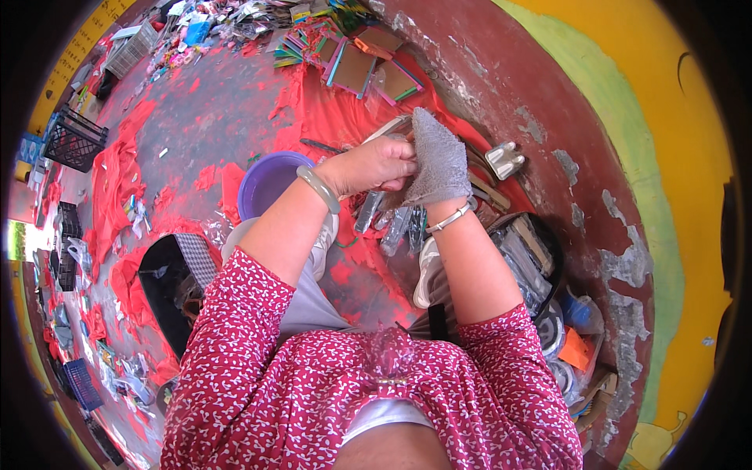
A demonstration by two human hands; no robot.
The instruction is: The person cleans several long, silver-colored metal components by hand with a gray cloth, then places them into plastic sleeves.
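My left hand (380, 164), a bangle on its wrist, is closed, its fingers curled in against a grey cloth (439, 157). What sits between those fingers is hidden. The grey cloth covers my right hand (440, 184) like a mitt, so its fingers cannot be seen; a silvery bracelet shows at the wrist. Both hands meet in front of me, above the floor. Below them lie several plastic-wrapped items (395, 231), partly behind my hands and forearms. A purple bucket (247, 188) stands just left of my left forearm.
Red sheeting (337, 102) spreads over the grey floor. Notebooks or boards (352, 70) lie at the far side, beside a heap of mixed goods (219, 31). Dark containers stand at my left (160, 274) and right (558, 251). A peeling wall (580, 164) runs along the right.
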